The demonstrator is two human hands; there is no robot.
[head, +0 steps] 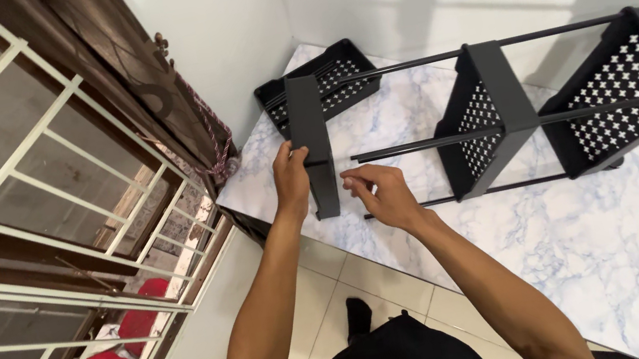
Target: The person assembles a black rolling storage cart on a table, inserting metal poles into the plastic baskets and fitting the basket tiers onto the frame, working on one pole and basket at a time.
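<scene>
My left hand (291, 177) grips the edge of the black perforated plastic end tray (311, 141) of a black three-tier rack (501, 117) lying on its side on the marble-patterned worktop (611, 242). My right hand (379, 193) pinches narrowly near a thin black rod (393, 150); its fingertips hide the contact. A loose black perforated tray (335, 71) lies behind, partly hidden.
</scene>
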